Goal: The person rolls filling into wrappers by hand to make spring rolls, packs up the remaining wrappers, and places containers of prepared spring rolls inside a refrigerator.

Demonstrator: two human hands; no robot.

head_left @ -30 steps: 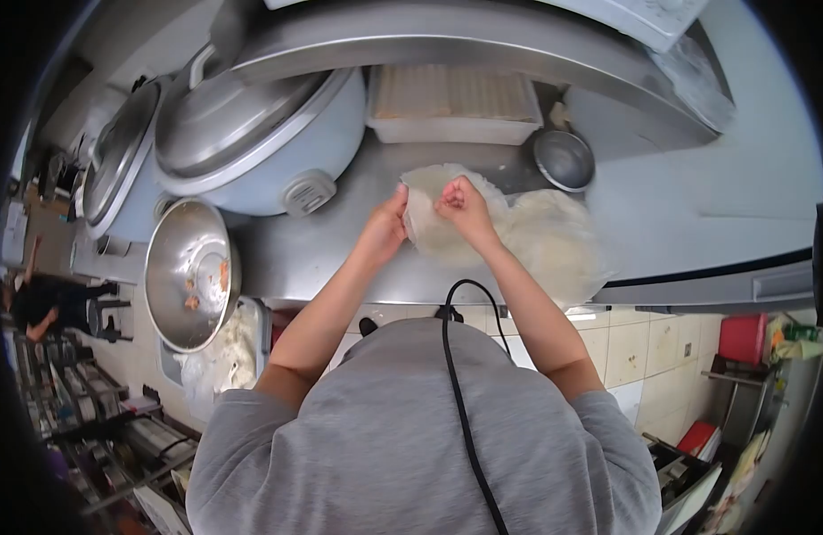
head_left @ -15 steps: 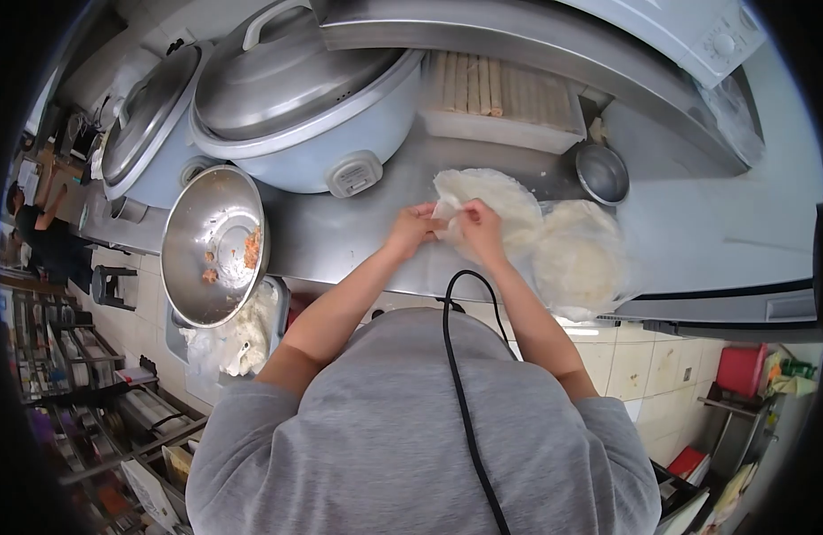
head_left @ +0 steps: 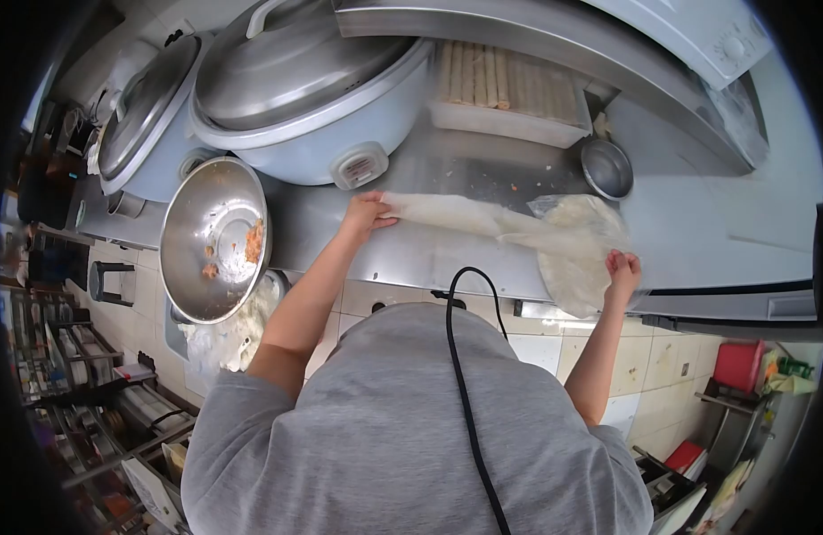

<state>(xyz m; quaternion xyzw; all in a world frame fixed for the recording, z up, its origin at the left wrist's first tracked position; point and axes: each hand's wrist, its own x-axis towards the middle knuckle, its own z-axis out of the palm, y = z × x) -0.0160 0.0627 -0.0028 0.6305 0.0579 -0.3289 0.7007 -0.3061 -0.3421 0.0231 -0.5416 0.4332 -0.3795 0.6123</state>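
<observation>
My left hand (head_left: 368, 214) pinches one end of a thin pale spring roll wrapper (head_left: 447, 212), held out sideways above the steel counter. Off to the right, my right hand (head_left: 623, 272) has its fingers closed at the other end of the pale sheet. Whether one sheet or two overlapping ones span between my hands, I cannot tell; it is blurred in the middle. Beneath the right end lies a stack of round wrappers (head_left: 567, 281) in a clear plastic bag, partly covered by the stretched sheet.
Long rolls (head_left: 478, 76) fill a white tray (head_left: 509, 123) at the back. A small metal bowl (head_left: 606, 169) stands right of it. Two large cookers (head_left: 313, 143) are at back left. A steel bowl (head_left: 184, 259) with orange filling remnants overhangs the front-left edge. Crumbs dot the counter.
My hands have moved far apart, left hand leftward and right hand rightward and nearer me. The wrapper, bunched between my fingers before, is now stretched out between them.
</observation>
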